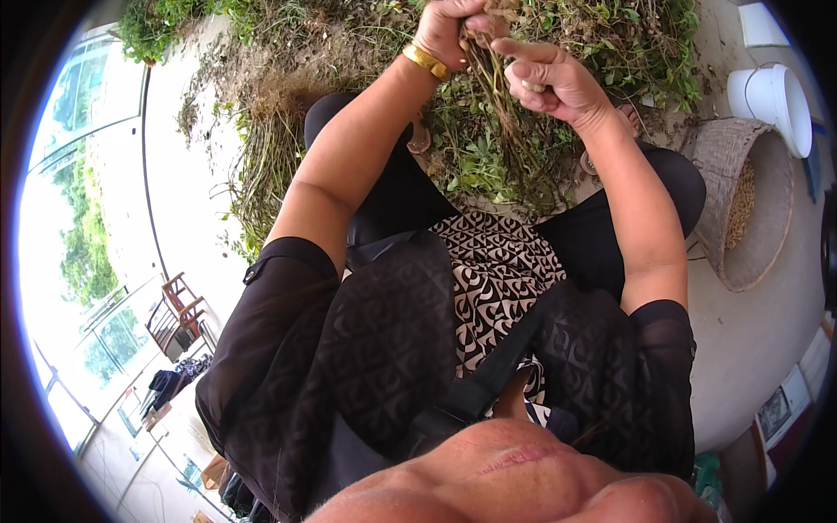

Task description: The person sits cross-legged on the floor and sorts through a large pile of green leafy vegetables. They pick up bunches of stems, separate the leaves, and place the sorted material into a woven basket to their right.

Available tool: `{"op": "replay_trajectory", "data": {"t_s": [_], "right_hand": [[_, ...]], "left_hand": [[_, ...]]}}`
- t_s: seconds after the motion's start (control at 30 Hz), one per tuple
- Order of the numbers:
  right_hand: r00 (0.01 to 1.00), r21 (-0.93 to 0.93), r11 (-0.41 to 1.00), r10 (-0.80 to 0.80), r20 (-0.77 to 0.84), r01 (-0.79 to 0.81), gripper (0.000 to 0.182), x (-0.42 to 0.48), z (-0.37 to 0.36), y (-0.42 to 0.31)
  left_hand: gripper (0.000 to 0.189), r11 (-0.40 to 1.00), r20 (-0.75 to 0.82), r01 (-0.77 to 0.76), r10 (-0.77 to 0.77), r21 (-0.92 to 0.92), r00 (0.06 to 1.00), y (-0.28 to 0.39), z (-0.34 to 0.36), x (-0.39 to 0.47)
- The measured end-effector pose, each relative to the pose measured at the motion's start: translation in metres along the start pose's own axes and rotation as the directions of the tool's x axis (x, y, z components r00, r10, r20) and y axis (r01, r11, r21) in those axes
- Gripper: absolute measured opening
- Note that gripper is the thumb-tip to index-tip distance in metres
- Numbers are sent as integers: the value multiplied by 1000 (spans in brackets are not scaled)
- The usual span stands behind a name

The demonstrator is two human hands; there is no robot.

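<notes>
My left hand (454, 29), with a gold bracelet at the wrist, grips a bunch of uprooted peanut plants (497, 91) near the root end. The stems hang down from it between my knees, leaves lowest. Part of the roots is cut off by the top of the view. Close beside the bunch is my right hand (552, 78), its index finger stretched toward the roots. Its other fingers are curled around a small pale piece (533, 86) that looks like a peanut pod.
Heaped peanut plants (614, 46) cover the floor ahead. Pulled stems (265, 176) lie to the left. On the right, a woven basket (709, 163) holds peanuts (741, 206), with a white bucket (758, 95) beyond it. A wooden chair (183, 301) stands far left by the glass doors.
</notes>
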State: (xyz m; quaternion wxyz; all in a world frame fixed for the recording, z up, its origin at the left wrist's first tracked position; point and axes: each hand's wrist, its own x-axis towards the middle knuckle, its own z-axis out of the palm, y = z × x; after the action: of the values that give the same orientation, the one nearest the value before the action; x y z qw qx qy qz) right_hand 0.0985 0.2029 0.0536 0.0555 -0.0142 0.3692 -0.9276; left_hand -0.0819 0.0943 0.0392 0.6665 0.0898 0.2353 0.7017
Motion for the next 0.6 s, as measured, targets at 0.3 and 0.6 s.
{"op": "replay_trajectory", "data": {"t_s": [0.3,0.6], "right_hand": [[959,148,975,-127,-252,168,27,10,-15,3],[818,-89,983,-182,-545,160,28,19,-1,-6]], "left_hand": [[33,1000,122,-15,17,-15,992,19,11,-9],[28,995,141,53,-64,84,988,-3,-29,7]]}}
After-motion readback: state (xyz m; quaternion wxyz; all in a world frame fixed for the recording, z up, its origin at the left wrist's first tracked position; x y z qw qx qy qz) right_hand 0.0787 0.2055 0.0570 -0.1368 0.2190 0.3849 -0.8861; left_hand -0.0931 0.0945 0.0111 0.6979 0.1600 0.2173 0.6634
